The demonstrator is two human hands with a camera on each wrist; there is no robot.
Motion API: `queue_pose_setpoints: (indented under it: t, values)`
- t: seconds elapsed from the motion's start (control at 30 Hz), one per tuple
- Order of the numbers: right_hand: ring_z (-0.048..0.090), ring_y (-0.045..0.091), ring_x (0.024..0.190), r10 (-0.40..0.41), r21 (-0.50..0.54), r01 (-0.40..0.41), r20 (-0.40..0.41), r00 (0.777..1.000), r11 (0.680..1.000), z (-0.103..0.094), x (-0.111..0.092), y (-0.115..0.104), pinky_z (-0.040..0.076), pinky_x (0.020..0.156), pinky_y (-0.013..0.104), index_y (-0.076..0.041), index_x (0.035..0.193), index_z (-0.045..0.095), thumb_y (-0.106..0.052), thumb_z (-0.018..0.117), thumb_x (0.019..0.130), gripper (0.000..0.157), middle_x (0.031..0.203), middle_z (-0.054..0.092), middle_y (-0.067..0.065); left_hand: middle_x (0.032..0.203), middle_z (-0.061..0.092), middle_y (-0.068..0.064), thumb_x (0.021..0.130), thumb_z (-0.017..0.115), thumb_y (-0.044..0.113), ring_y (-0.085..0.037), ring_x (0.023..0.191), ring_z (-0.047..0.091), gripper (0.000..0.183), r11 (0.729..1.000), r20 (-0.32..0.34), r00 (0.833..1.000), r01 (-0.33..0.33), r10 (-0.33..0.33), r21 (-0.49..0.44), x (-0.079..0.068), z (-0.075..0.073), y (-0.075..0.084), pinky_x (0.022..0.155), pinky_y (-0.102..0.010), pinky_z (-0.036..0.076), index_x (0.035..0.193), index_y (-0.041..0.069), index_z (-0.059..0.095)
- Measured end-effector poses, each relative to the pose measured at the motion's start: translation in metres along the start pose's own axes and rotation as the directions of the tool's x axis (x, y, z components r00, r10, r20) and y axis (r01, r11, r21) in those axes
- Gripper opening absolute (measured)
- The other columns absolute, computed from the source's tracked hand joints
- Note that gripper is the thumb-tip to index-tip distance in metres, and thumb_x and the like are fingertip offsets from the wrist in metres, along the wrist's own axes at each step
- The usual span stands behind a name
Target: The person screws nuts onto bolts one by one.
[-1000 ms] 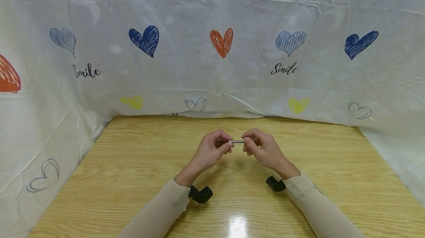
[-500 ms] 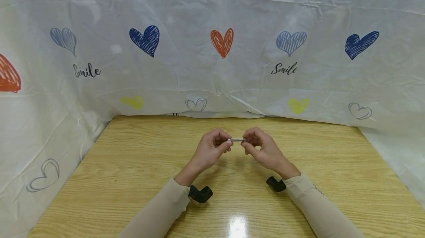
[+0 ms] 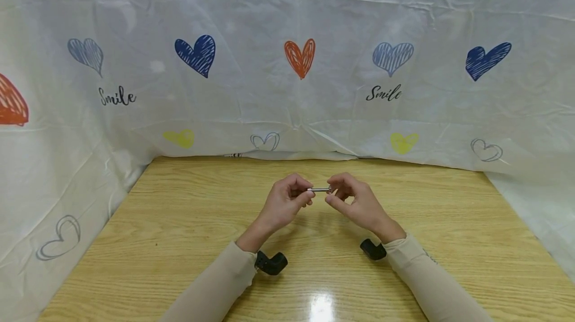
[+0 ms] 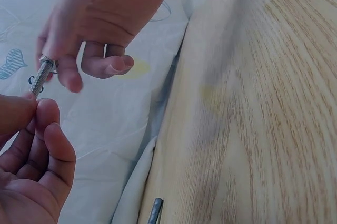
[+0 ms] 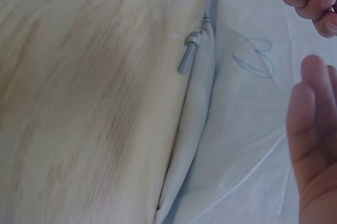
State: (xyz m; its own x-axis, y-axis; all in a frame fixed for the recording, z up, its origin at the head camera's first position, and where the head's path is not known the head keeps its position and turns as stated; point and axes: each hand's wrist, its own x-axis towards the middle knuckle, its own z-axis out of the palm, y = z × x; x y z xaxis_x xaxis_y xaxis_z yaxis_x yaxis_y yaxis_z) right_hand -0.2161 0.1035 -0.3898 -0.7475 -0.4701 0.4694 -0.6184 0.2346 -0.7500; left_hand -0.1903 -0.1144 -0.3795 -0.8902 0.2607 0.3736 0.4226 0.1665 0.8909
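Observation:
My left hand point(image 3: 283, 204) pinches a thin metal bolt point(image 3: 319, 189) between thumb and fingertips, holding it level above the table. The bolt's thread and the nut point(image 4: 47, 62) at its far end show in the left wrist view. Around that nut end is my right hand point(image 3: 355, 202), its thumb spread away below and its index fingertip right at the nut. In the right wrist view the fingers point(image 5: 303, 113) of my right hand extend upward, and the curled left hand point(image 5: 310, 0) appears at the top corner; the held bolt is outside that view.
A second metal bolt point(image 5: 188, 53), with a nut on it, shows near the far edge of the wooden table point(image 3: 179, 242). White cloth point(image 3: 247, 92) printed with hearts hangs behind. Black wrist mounts point(image 3: 271, 263) stick out under both wrists.
My right thumb has moved down and away from the nut end, leaving the nut visible between thumb and index finger. The left hand and bolt have hardly moved.

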Motion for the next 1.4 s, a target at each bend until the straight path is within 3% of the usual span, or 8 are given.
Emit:
queue_pose_setpoints:
  t: [0.23,0.5,0.57,0.7,0.9,1.0,1.2,1.4]
  values:
    - [0.061,0.018,0.065,-0.025,0.025,0.024,0.032,0.999,0.999,0.001,0.001,-0.020,0.048,0.056,0.030,-0.001,0.102,0.055,0.000,0.056,0.095,0.008,0.082,0.060,0.006,0.082,0.067,-0.006,0.091,0.063,0.002,-0.016,0.068,0.063,0.008,1.000,-0.005,1.000,0.004,-0.004,-0.004,0.000,0.000,-0.001,0.055,-0.025,0.046,0.099,0.002,0.063]
    - [0.058,0.022,0.064,0.025,-0.035,-0.024,0.025,0.999,0.999,-0.002,0.001,-0.040,0.046,0.056,0.029,-0.007,0.091,0.061,-0.002,0.053,0.097,0.011,0.074,0.060,0.012,0.082,0.067,-0.009,0.092,0.063,0.004,-0.024,0.070,0.063,0.008,1.000,-0.002,1.000,-0.007,0.007,-0.002,0.001,0.001,-0.002,0.053,-0.025,0.045,0.099,0.001,0.063]
    - [0.059,0.019,0.065,0.025,-0.036,-0.024,0.020,0.999,0.999,-0.002,0.001,-0.040,0.047,0.057,0.029,-0.006,0.096,0.060,-0.003,0.058,0.095,0.004,0.080,0.061,0.012,0.082,0.067,-0.008,0.092,0.063,0.004,-0.024,0.070,0.063,0.008,1.000,-0.001,1.000,-0.008,0.008,-0.001,0.001,0.000,-0.002,0.054,-0.025,0.045,0.100,0.002,0.063]
    - [0.061,0.018,0.068,-0.014,-0.028,0.015,0.014,1.000,1.000,-0.002,0.000,-0.037,0.049,0.060,0.031,-0.003,0.107,0.056,0.000,0.067,0.088,0.022,0.091,0.061,0.015,0.082,0.067,-0.007,0.092,0.062,0.003,-0.017,0.069,0.063,0.008,1.000,0.002,1.000,-0.009,0.009,0.008,0.000,-0.001,-0.002,0.054,-0.025,0.046,0.100,0.003,0.063]
    - [0.059,0.012,0.063,-0.083,-0.016,0.083,0.018,0.996,0.996,0.000,0.000,-0.034,0.049,0.056,0.032,0.000,0.104,0.054,0.004,0.062,0.090,0.016,0.085,0.060,0.010,0.083,0.067,-0.007,0.092,0.063,0.003,-0.017,0.070,0.063,0.008,1.000,0.004,1.000,-0.002,0.002,0.012,0.000,-0.001,-0.001,0.055,-0.026,0.047,0.100,0.003,0.063]
    - [0.059,0.011,0.063,-0.046,-0.029,0.046,0.017,0.999,0.999,0.001,0.001,-0.025,0.048,0.055,0.031,-0.002,0.102,0.057,0.000,0.060,0.093,0.010,0.082,0.060,0.005,0.083,0.067,-0.007,0.092,0.063,0.004,-0.018,0.070,0.063,0.008,1.000,0.005,1.000,0.002,-0.002,0.012,0.000,-0.001,-0.002,0.055,-0.027,0.047,0.100,0.004,0.063]
    - [0.062,0.025,0.066,0.026,-0.010,-0.026,0.033,0.999,1.000,0.002,0.001,0.000,0.047,0.055,0.029,-0.017,0.096,0.062,-0.015,0.061,0.095,0.002,0.080,0.060,-0.004,0.084,0.067,-0.010,0.092,0.063,0.004,-0.017,0.070,0.063,0.008,1.000,-0.003,1.000,0.000,0.000,0.004,0.000,0.000,-0.002,0.056,-0.026,0.047,0.100,0.004,0.064]
    - [0.062,0.014,0.069,0.002,-0.013,-0.002,0.026,1.000,1.000,0.001,0.001,0.001,0.049,0.057,0.030,-0.018,0.111,0.057,-0.016,0.069,0.090,0.025,0.093,0.062,-0.001,0.083,0.067,-0.010,0.092,0.063,0.004,-0.017,0.070,0.062,0.008,1.000,-0.003,1.000,-0.001,0.001,0.011,0.001,-0.001,-0.002,0.056,-0.026,0.047,0.100,0.003,0.064]
